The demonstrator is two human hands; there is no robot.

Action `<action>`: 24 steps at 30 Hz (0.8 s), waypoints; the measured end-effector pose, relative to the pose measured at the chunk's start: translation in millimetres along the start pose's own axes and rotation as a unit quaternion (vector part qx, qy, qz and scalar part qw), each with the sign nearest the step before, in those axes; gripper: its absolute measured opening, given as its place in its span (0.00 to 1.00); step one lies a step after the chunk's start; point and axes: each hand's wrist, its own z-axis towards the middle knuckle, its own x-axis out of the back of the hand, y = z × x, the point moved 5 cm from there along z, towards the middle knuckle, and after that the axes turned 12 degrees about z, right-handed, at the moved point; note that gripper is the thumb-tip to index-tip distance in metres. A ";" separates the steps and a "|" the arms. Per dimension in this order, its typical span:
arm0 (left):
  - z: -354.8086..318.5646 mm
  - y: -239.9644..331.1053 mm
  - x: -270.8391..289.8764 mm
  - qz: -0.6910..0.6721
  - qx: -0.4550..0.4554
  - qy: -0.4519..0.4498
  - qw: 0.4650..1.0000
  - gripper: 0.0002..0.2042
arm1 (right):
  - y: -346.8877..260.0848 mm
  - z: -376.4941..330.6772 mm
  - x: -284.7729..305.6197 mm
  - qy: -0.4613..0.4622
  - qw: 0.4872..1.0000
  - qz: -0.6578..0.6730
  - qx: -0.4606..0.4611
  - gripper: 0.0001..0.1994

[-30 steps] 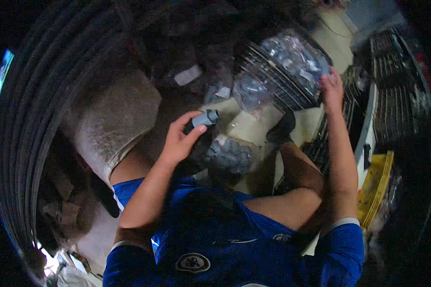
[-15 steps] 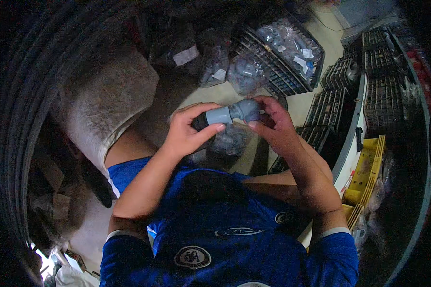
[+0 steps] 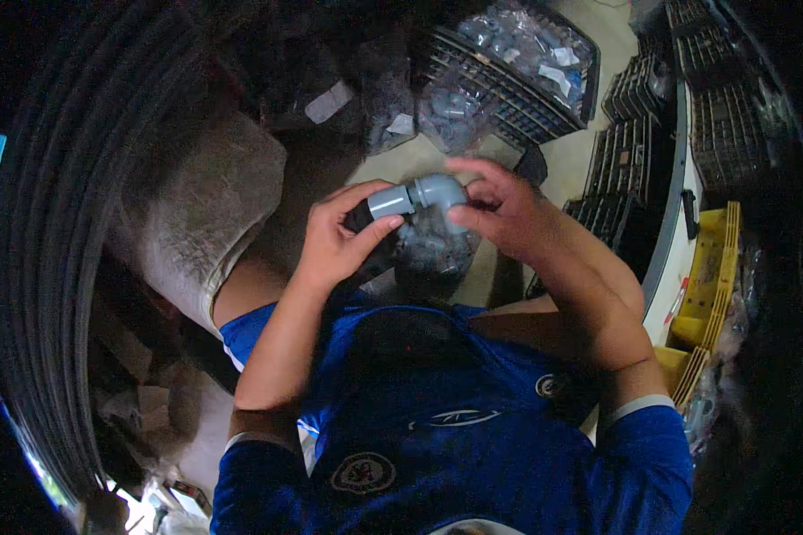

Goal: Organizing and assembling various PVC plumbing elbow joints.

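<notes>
In front of my lap, my left hand [image 3: 339,234] grips a short grey pipe sleeve [image 3: 390,201] between thumb and fingers; its near-left end looks black. Joined to the sleeve's right end, with a narrow ridged ring between them, is a grey pipe elbow [image 3: 440,191], its other end bent downward. My right hand [image 3: 506,207] has its thumb against that downward end. The right index finger stretches out above the elbow, slightly blurred, and the other fingers curl behind it. Below the elbow lies a clear bag of grey fittings [image 3: 433,251].
A black crate [image 3: 589,98] full of bagged fittings stands ahead, with another clear bag [image 3: 455,116] beside it. More black crates [image 3: 617,165] are stacked to the right, near yellow bins [image 3: 709,276]. A pale dusty sack [image 3: 214,192] stands at the left, beside dark coiled piping [image 3: 58,223].
The elbow has turned so that its free end points downward. My right index finger has lifted off and straightened. The view has shifted slightly.
</notes>
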 end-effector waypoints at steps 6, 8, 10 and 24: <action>-3.1 -11.8 -6.1 -0.040 0.065 0.002 0.997 0.18 | 6.2 8.2 -11.2 0.001 0.955 0.288 -0.069 0.14; -3.5 -17.3 -10.6 -0.063 0.075 -0.007 0.995 0.18 | 0.5 7.5 -9.2 -0.045 0.971 0.234 -0.038 0.14; -2.6 -16.8 -13.0 -0.087 0.085 -0.017 0.992 0.18 | 4.5 10.5 -1.3 -0.086 0.980 0.177 -0.007 0.13; -7.6 -21.2 -24.5 -0.153 0.090 -0.047 0.983 0.18 | -4.3 7.8 14.9 -0.025 0.994 0.009 0.106 0.33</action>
